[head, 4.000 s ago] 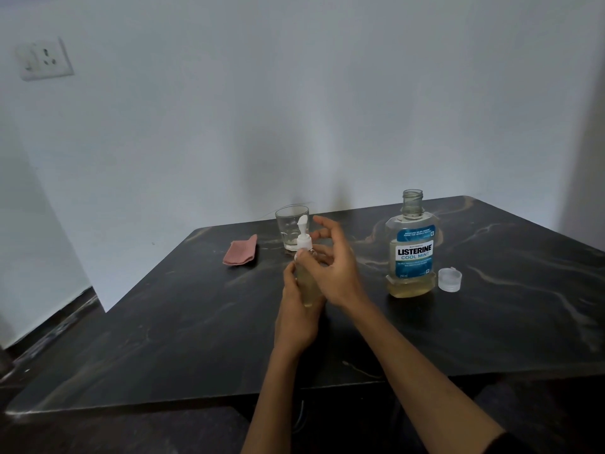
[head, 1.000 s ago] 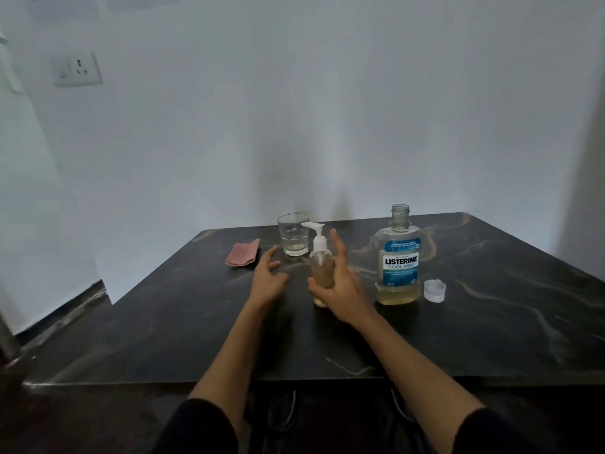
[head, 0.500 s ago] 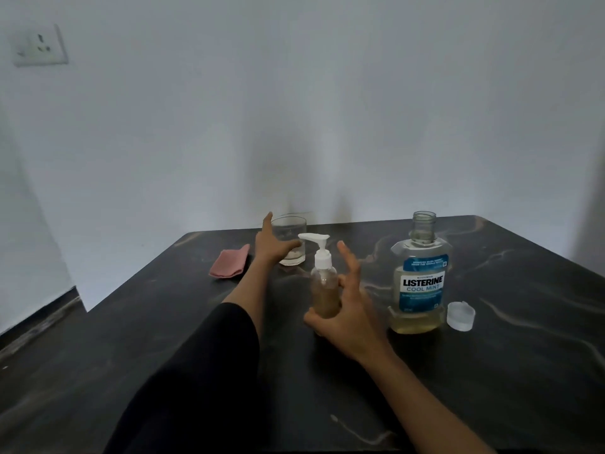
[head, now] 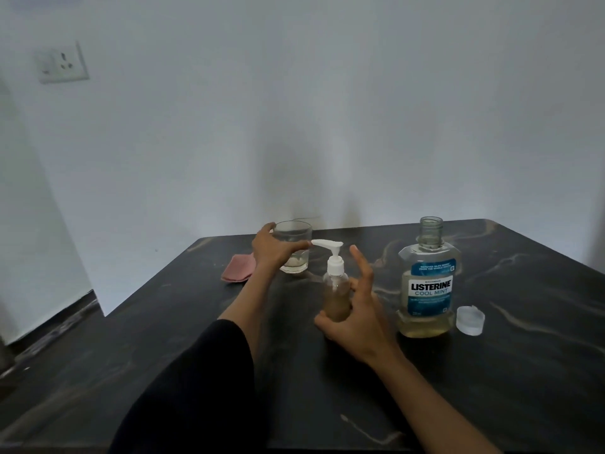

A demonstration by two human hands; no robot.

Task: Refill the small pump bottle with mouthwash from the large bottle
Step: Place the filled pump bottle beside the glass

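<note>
The small pump bottle [head: 334,294], clear with a white pump head and amber liquid inside, stands upright mid-table. My right hand [head: 358,317] wraps its lower half, thumb in front and index finger raised. To its right stands the large mouthwash bottle [head: 429,290], blue-labelled, uncapped, with a low level of amber liquid. Its clear cap [head: 470,320] lies on the table just right of it. My left hand [head: 273,253] reaches far out and grips a drinking glass [head: 296,262] behind the pump bottle, thumb across its front.
A folded pink cloth [head: 238,269] lies left of the glass near the table's far left corner. The dark marbled table [head: 523,371] ends at a white wall. A wall socket [head: 62,63] sits high on the left.
My left hand moved from beside the pump bottle out to the glass and closed around it. My right hand stayed on the pump bottle, which has its pump head screwed on.
</note>
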